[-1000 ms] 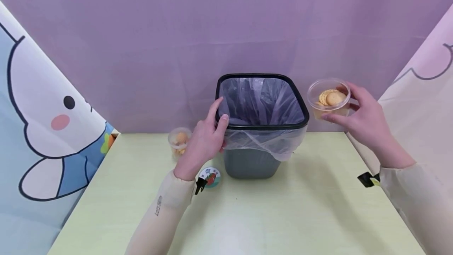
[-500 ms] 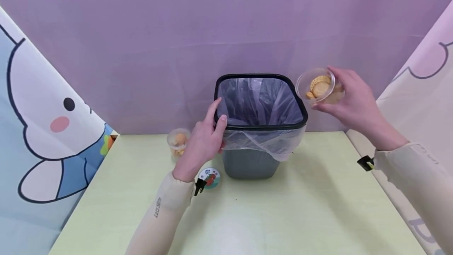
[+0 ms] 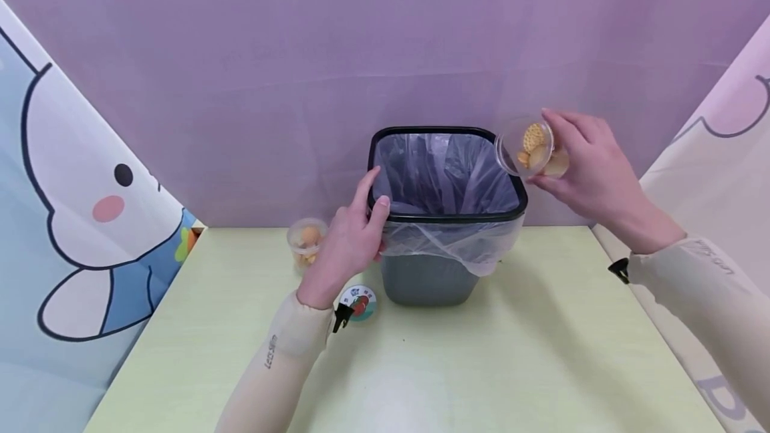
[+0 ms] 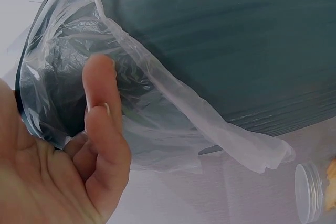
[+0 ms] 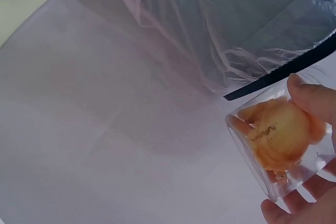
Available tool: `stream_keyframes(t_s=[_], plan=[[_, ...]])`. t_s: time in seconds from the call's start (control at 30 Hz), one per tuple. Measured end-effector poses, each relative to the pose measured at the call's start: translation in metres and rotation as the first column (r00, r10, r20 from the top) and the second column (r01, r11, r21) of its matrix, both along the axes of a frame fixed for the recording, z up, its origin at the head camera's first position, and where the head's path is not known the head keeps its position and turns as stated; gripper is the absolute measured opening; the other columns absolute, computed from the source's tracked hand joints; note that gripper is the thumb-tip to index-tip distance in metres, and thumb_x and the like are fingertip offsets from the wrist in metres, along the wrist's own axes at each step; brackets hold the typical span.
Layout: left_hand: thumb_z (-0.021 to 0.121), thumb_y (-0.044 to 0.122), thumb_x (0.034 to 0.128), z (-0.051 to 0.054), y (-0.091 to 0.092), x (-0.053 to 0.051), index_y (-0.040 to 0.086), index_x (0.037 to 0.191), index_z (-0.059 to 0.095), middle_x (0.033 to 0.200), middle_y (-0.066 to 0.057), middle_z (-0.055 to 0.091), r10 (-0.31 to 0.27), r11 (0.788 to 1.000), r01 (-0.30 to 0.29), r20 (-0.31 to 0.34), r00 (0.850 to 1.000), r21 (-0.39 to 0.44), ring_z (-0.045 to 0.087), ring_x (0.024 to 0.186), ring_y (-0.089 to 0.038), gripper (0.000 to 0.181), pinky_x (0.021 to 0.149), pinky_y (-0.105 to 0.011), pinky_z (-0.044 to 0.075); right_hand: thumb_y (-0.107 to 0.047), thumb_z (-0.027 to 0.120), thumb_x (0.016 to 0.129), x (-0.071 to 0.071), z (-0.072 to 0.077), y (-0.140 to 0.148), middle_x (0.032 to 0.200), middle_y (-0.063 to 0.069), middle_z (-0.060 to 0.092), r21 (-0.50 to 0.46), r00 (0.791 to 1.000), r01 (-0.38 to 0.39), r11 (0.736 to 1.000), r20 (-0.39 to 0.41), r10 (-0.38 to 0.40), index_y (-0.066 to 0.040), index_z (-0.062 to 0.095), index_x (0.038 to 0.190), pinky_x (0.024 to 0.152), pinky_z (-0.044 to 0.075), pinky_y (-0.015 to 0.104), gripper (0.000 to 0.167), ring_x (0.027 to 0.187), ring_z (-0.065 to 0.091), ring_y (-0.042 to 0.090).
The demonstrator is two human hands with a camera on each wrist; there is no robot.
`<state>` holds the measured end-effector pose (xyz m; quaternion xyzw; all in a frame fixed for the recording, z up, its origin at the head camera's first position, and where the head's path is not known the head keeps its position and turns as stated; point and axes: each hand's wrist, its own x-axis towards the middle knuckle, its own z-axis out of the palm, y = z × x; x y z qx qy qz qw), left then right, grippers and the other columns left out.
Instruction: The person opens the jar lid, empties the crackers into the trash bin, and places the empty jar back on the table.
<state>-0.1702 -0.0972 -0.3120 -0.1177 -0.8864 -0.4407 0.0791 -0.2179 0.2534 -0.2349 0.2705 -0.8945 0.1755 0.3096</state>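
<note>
A grey trash bin with a black rim and a clear plastic liner stands at the table's back. At its left rim, my left hand grips the bin, with several fingers bent against the liner outside in the left wrist view. My right hand holds a clear plastic cup by its sides. That cup is tilted, its mouth toward the bin at the right rim. Biscuits lie inside it, seen through the clear wall in the right wrist view.
A second clear cup with biscuits stands left of the bin, partly behind my left hand. A round lid with a red picture lies on the pale table. A purple backdrop rises behind.
My right hand has moved left and slightly up, bringing the cup to the bin's right rim and tipping it from nearly upright toward the bin. The left hand keeps its place.
</note>
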Motion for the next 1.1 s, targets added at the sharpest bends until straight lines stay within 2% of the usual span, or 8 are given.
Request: stream_keyframes(t_s=[0.3, 0.43, 0.53, 0.7, 0.93, 1.1], plan=[[0.031, 0.054, 0.1048, 0.0, 0.0, 0.001, 0.043, 0.157, 0.013, 0.057, -0.003, 0.061, -0.001, 1.0, 0.001, 0.006, 1.0, 0.012, 0.06, 0.044, -0.022, 0.056, 0.054, -0.039, 0.049, 0.003, 0.093, 0.056, -0.002, 0.001, -0.003, 0.139, 0.021, 0.052, 0.154, 0.981, -0.051, 0.987, -0.18, 0.079, -0.003, 0.053, 0.141, 0.1, 0.043, 0.06, 0.094, 0.124, 0.045, 0.046], [0.032, 0.051, 0.1055, 0.001, -0.001, 0.001, 0.042, 0.157, 0.014, 0.056, -0.003, 0.06, 0.011, 1.0, -0.011, 0.004, 1.0, 0.009, 0.059, 0.043, -0.021, 0.056, 0.054, -0.039, 0.049, 0.003, 0.094, 0.053, -0.003, 0.002, -0.006, 0.138, 0.023, 0.052, 0.208, 0.961, -0.072, 0.975, -0.248, 0.124, -0.003, 0.054, 0.14, 0.1, 0.043, 0.06, 0.095, 0.124, 0.046, 0.047], [0.033, 0.049, 0.1059, 0.001, -0.001, 0.001, 0.041, 0.158, 0.015, 0.055, -0.003, 0.06, 0.018, 1.0, -0.018, -0.003, 1.0, 0.005, 0.059, 0.043, -0.019, 0.055, 0.055, -0.038, 0.049, 0.003, 0.095, 0.051, -0.004, 0.002, -0.007, 0.137, 0.025, 0.053, 0.241, 0.944, -0.09, 0.966, -0.29, 0.16, -0.004, 0.055, 0.139, 0.106, 0.04, 0.055, 0.097, 0.124, 0.046, 0.048], [0.032, 0.052, 0.1052, 0.0, -0.002, 0.001, 0.043, 0.157, 0.015, 0.056, -0.003, 0.06, 0.017, 1.0, -0.017, -0.006, 1.0, 0.005, 0.059, 0.043, -0.02, 0.055, 0.056, -0.038, 0.049, 0.003, 0.096, 0.049, -0.006, 0.002, -0.008, 0.137, 0.026, 0.052, 0.273, 0.925, -0.112, 0.955, -0.322, 0.201, -0.004, 0.055, 0.139, 0.113, 0.033, 0.05, 0.1, 0.126, 0.046, 0.048], [0.031, 0.053, 0.1049, -0.001, -0.002, 0.0, 0.04, 0.158, 0.016, 0.055, -0.002, 0.06, 0.021, 1.0, -0.021, -0.005, 1.0, 0.004, 0.06, 0.044, -0.023, 0.057, 0.056, -0.039, 0.049, 0.005, 0.095, 0.049, -0.008, 0.003, -0.011, 0.139, 0.025, 0.052, 0.293, 0.914, -0.125, 0.948, -0.337, 0.224, -0.006, 0.056, 0.139, 0.112, 0.033, 0.053, 0.099, 0.128, 0.045, 0.047], [0.033, 0.051, 0.1054, 0.0, -0.001, 0.0, 0.042, 0.157, 0.016, 0.055, -0.002, 0.06, 0.028, 1.0, -0.028, 0.0, 1.0, 0.003, 0.06, 0.044, -0.023, 0.055, 0.056, -0.039, 0.048, 0.009, 0.092, 0.05, -0.009, 0.003, -0.015, 0.139, 0.025, 0.052, 0.3, 0.903, -0.148, 0.942, -0.347, 0.252, -0.007, 0.057, 0.138, 0.111, 0.033, 0.054, 0.096, 0.129, 0.045, 0.046]])
